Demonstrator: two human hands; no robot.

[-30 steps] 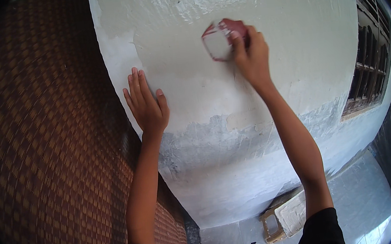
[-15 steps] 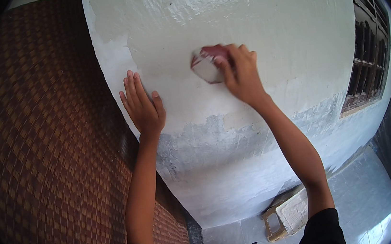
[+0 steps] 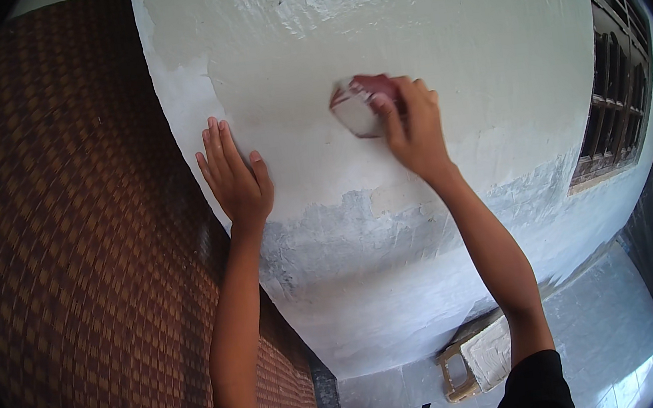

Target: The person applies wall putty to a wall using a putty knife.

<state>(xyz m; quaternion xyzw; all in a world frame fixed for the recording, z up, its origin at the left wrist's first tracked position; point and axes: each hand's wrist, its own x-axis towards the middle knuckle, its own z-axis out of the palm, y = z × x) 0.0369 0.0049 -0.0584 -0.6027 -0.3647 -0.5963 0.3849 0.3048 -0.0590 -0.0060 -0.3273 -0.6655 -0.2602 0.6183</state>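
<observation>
My right hand [image 3: 417,129] grips what looks like a folded piece of sandpaper [image 3: 356,109], reddish-brown at the top and edges with a pale grey face. Motion blurs it slightly, and my fingers cover its right end. It is held against the pale, patchily plastered wall [image 3: 471,58]. To the left, my left hand [image 3: 239,178] rests flat on the same wall near its left edge, fingers stretched upward and thumb apart, holding nothing.
A brown woven panel [image 3: 80,232] fills the left side, beside the wall's edge. At the right is a dark wooden barred window [image 3: 612,99]. Below, a tan stool [image 3: 460,372] bearing a board smeared with white paste [image 3: 490,354] stands on grey floor tiles [image 3: 597,318].
My right hand has shifted slightly right with the sandpaper. My left hand stays in nearly the same spot on the wall.
</observation>
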